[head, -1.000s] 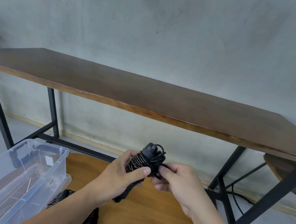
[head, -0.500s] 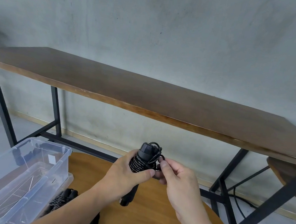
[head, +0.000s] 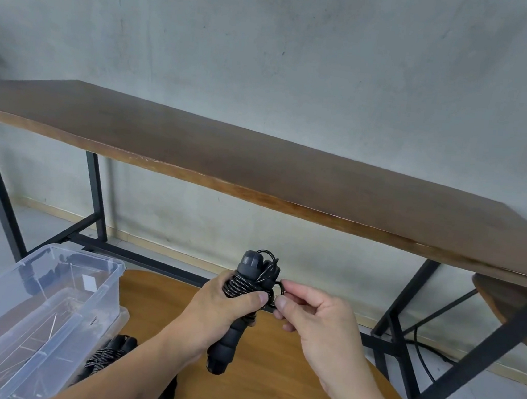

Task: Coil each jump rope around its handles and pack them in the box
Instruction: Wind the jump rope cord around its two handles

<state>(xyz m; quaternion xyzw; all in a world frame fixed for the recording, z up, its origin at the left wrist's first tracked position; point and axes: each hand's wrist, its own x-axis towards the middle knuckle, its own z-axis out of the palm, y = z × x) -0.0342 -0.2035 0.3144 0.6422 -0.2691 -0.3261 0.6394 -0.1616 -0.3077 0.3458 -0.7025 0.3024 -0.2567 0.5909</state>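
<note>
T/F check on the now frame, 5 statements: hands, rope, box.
1. The left hand grips the jump rope round its coiled handles. True.
2. The right hand rests flat on the round wooden table. False: it pinches a loop of cord beside the coil, above the table.
3. The clear plastic box sits at the left. True.
4. The held rope is already inside the box. False: it is held in the air, to the right of the box.
5. A second coiled rope lies beside the box. True.
</note>
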